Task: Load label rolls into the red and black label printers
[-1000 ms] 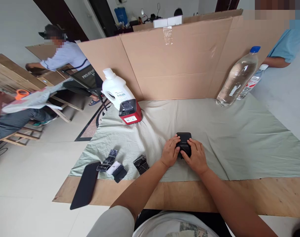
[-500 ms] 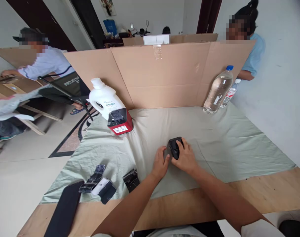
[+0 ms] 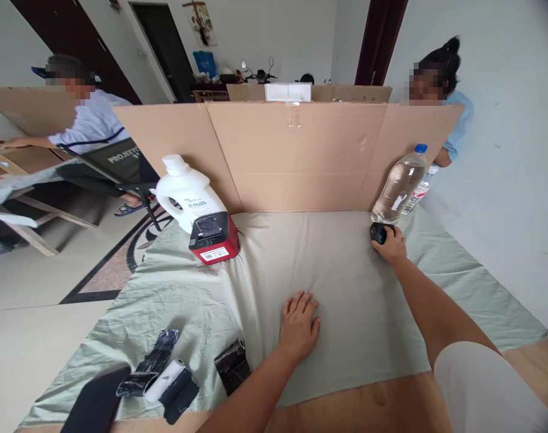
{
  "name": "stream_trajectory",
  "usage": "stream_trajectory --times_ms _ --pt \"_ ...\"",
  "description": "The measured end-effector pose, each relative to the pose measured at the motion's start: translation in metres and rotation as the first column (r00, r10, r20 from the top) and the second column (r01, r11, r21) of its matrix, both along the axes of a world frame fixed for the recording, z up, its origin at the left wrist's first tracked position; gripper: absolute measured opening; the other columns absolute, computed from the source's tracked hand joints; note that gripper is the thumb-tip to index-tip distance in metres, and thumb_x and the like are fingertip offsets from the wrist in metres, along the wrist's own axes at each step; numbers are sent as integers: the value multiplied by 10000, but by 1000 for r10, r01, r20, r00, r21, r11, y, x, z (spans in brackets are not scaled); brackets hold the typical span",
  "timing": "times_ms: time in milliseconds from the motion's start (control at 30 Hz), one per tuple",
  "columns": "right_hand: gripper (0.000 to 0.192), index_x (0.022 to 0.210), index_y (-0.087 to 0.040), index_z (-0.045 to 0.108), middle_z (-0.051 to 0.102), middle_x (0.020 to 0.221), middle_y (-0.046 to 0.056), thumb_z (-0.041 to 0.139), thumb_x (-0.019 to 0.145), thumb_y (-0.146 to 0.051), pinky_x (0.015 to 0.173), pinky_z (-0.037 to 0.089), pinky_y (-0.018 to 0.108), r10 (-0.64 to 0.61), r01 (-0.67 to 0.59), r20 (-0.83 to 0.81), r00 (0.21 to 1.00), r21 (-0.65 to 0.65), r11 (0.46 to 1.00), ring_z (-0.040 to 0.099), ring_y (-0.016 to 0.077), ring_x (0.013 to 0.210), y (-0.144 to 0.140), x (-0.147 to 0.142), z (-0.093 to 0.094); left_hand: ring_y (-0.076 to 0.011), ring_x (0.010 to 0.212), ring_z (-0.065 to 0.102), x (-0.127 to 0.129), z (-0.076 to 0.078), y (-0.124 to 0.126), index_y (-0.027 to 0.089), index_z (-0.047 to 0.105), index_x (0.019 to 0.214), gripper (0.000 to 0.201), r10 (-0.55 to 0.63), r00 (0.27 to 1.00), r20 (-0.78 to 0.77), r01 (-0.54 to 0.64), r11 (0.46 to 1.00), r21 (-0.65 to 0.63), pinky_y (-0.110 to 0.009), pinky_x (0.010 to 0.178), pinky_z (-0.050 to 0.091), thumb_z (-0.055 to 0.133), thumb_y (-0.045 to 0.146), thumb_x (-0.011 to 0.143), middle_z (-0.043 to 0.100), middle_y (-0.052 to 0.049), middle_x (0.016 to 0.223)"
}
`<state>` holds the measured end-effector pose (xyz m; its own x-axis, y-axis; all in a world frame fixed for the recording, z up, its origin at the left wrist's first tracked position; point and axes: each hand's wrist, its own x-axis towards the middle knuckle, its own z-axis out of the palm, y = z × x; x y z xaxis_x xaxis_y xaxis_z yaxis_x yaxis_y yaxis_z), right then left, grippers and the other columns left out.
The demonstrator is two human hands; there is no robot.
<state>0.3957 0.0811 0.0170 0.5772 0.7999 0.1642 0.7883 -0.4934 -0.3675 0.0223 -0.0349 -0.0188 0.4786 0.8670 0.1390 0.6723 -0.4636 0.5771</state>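
Observation:
My right hand (image 3: 392, 245) grips a small black box-shaped device (image 3: 379, 233) at the far right of the cloth, close in front of a large clear bottle with a blue cap (image 3: 400, 186). My fingers cover the device's right side. Palm down on the pale green cloth (image 3: 346, 300), my left hand (image 3: 300, 329) has its fingers spread and holds nothing. Left of that forearm lies a shiny black roll (image 3: 232, 365). Farther left are a white roll with a black strip (image 3: 172, 391) and a crinkled black strip (image 3: 154, 364).
A red and black machine (image 3: 214, 237) stands before a white jug (image 3: 188, 189) at the back left. A cardboard panel (image 3: 296, 159) closes off the back. A smaller bottle (image 3: 420, 191) stands behind the large one. A flat black object (image 3: 96, 402) lies front left. Two people sit beyond.
My right hand has carried the black device away to the right, near the large bottle. My left hand has turned palm down onto the cloth. The view has shifted slightly.

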Motion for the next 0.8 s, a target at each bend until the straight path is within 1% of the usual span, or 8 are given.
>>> stream_trajectory --times_ms 133,200,333,400,500,567,667,800 --pt "739 1443 -143 388 259 1551 230 553 822 -508 1037 338 578 -12 19 63 998 -104 994 380 441 1332 -5 -2 0 -463 1463 174 -8 -5 -9 278 582 1315 475 97 995 -30 -98 994 -41 -765 1094 51 562 368 849 408 -132 1526" --pt "724 1430 -128 403 273 1545 243 542 838 -520 1046 291 626 -20 39 159 987 -115 993 290 463 1383 -2 -11 6 -515 1448 154 -23 -4 -11 269 588 1323 554 89 994 -57 -94 990 -108 -788 1059 102 625 459 804 395 -145 1533" --pt "651 1397 -105 438 296 1543 237 543 855 -449 1088 246 627 217 -217 281 935 -33 976 197 432 1441 28 -59 20 -372 1228 559 -75 22 20 271 656 1221 573 2 994 107 23 973 -230 -505 1011 441 678 581 740 613 -129 1327" --pt "630 1370 -123 481 400 1491 223 591 821 -412 1103 293 583 422 -428 181 888 -3 904 308 401 1408 48 -105 22 -292 1008 667 -107 45 55 271 709 1074 458 124 966 229 -63 964 -258 -405 908 506 688 578 734 716 -88 1107" --pt "635 1337 -194 528 506 1422 171 665 760 -420 1105 369 537 668 -658 -74 741 123 743 458 356 1329 72 -196 20 -267 916 658 -153 77 121 204 689 986 396 496 814 301 -421 862 -283 -393 868 504 652 539 778 718 -89 961" --pt "696 1364 -183 506 489 1448 165 695 738 -423 1134 351 528 779 -757 -191 597 189 626 442 346 1356 82 -260 18 -273 1056 609 -180 88 160 169 652 1022 367 726 575 377 -689 678 -255 -403 951 462 604 478 831 683 -117 1058" --pt "752 1432 -201 431 446 1498 128 690 761 -420 1159 340 502 828 -792 -366 425 292 536 405 314 1400 89 -342 18 -271 1221 519 -210 85 198 145 595 1129 357 856 291 427 -780 471 -411 -403 1016 423 539 404 890 614 -145 1234" --pt "869 1495 -223 342 401 1537 109 729 744 -424 1153 349 505 733 -736 -584 349 314 600 396 336 1406 95 -407 17 -246 1173 580 -222 67 215 195 516 1278 398 847 285 449 -689 507 -519 -377 919 495 444 405 948 594 -117 1302"
